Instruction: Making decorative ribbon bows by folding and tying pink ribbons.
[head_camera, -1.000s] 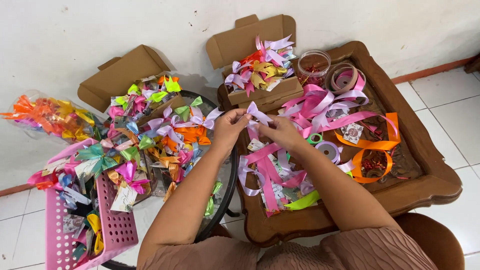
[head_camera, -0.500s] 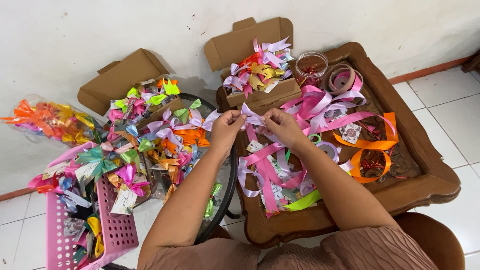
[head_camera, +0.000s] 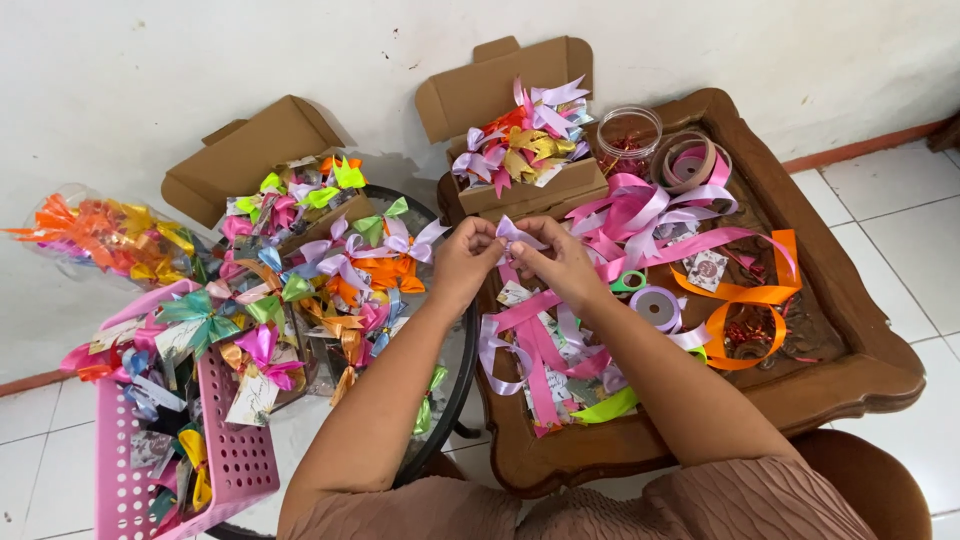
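Lilac satin ribbon piece (head_camera: 520, 233), short, pinched between both hands at the centre of the view, raised just above the wooden surface (head_camera: 850, 370). Left hand (head_camera: 465, 262): fingers closed on the near-left end of the piece, thumb and forefinger tips pressed together. Right hand (head_camera: 565, 265): fingers likewise closed on the piece from the right, tips meeting those of the left. Long axis of the piece runs roughly left to right between the two grips, one loop or tail flaring up and rightward above the right fingers; both hands equally near, touching it. Directly below the fingers: loose pink ribbon lengths (head_camera: 535, 345) and small printed cards, lying on the surface. Right of the fingers: lilac ribbon spool (head_camera: 657, 306), green tape ring (head_camera: 630, 281), orange ribbon coil (head_camera: 745, 305). Beyond the fingers: open cardboard box of finished bows (head_camera: 520, 150), clear jar (head_camera: 628, 135), brown-cored spool (head_camera: 690, 160). Left of the fingers, well apart: second cardboard box (head_camera: 250, 150), heap of mixed bows (head_camera: 330, 260), pink perforated basket (head_camera: 240, 450), clear bag of orange bows (head_camera: 110, 235).
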